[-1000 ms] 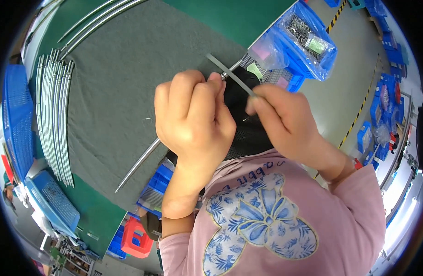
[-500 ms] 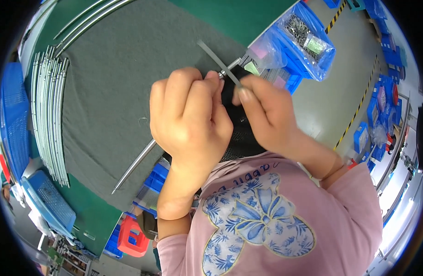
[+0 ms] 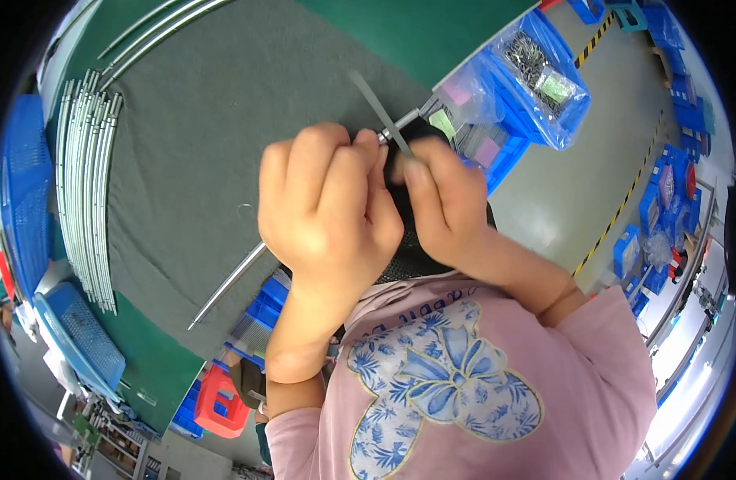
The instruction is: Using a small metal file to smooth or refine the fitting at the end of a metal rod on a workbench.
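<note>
The left hand point(image 3: 324, 212) is closed in a fist-like grip around a long thin metal rod point(image 3: 228, 284), whose free end slants down and to the left over the grey mat point(image 3: 192, 120) on the green tabletop point(image 3: 432, 32). The right hand point(image 3: 448, 200) is closed too, its fingertips pinching a flat grey strip point(image 3: 376, 100) that rises up and to the left from between the two hands. A short metal piece point(image 3: 412, 118) crosses that strip just above the knuckles; whether it is the rod's upper end cannot be told.

Judgement on the step in hand: the work is a fine joining or threading at the point where both hands meet. It is best done with the left hand holding the rod steady and the right hand alone making the small movements, pinching close to the joint so the strip does not flex. The joint itself is hidden behind the fingers.

Nearby: a bundle of curved metal rods point(image 3: 84, 184) lies at the mat's left edge, well apart from the hands. Blue bins point(image 3: 496, 152) and a clear bag of small parts point(image 3: 544, 76) sit just beyond the right hand.

Against the picture a second ago, the hands now sit closer together, and the strip stands steeper and further left. The rod's free end lies much as before.
</note>
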### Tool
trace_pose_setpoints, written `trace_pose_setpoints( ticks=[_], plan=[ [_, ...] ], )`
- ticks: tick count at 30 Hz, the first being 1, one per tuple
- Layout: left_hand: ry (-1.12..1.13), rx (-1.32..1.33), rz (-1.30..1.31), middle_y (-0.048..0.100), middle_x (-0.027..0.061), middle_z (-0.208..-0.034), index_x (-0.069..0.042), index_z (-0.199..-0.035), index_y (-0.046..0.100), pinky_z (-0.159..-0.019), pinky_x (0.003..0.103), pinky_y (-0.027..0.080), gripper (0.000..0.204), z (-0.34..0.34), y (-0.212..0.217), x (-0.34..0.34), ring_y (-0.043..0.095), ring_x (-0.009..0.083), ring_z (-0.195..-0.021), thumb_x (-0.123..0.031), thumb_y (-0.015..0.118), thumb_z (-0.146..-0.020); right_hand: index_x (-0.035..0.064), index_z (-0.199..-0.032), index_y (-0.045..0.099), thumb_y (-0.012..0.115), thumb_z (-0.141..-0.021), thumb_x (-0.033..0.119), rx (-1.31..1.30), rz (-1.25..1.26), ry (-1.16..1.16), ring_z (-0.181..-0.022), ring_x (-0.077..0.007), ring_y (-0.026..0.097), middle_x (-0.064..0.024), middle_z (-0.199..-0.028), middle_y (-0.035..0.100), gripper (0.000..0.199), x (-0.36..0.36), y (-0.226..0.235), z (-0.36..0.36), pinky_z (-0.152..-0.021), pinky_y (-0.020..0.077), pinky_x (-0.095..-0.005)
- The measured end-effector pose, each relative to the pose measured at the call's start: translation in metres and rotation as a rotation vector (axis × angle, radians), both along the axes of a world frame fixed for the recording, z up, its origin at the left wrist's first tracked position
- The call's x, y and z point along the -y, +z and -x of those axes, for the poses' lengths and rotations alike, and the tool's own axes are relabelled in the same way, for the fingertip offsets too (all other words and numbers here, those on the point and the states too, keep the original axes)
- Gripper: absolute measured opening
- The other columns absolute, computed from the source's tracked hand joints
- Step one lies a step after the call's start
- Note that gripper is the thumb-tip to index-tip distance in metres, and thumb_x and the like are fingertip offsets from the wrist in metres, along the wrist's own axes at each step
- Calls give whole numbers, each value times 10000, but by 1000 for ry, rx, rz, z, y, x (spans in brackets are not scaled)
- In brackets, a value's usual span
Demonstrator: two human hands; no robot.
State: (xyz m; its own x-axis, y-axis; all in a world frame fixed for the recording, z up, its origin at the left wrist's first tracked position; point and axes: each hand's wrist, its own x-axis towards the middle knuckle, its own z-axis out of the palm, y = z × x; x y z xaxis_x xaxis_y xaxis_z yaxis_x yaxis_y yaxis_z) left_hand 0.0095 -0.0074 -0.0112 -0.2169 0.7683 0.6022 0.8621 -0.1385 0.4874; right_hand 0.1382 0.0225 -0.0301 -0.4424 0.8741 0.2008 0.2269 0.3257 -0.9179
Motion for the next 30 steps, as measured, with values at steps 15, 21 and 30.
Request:
trace_pose_setpoints(
  ticks=[15,21,30],
  plan=[
    [0,11,1,561,52,-767,-37,-763,635,-526,319,417,173,-2,2,-3,491,235,-640,19,691,-609,27,-944,551,509,-932,71,-52,148,37,-615,-296,664,-149,-692,622,62,-1,-4,1,-530,486,-331],
    [2,-15,-16,559,54,-763,-35,-755,634,-521,319,408,164,-1,2,0,490,235,-638,20,692,-611,30,-937,539,479,-956,106,-54,173,94,-596,-310,647,-145,-675,607,98,-10,6,4,-522,470,-339],
    [2,-1,-24,557,56,-766,-27,-768,628,-525,321,410,174,-2,1,-3,487,236,-638,23,691,-614,28,-912,524,470,-962,123,-3,368,115,-601,-307,633,-152,-651,590,120,-9,21,-5,-536,457,-351]
  ],
)
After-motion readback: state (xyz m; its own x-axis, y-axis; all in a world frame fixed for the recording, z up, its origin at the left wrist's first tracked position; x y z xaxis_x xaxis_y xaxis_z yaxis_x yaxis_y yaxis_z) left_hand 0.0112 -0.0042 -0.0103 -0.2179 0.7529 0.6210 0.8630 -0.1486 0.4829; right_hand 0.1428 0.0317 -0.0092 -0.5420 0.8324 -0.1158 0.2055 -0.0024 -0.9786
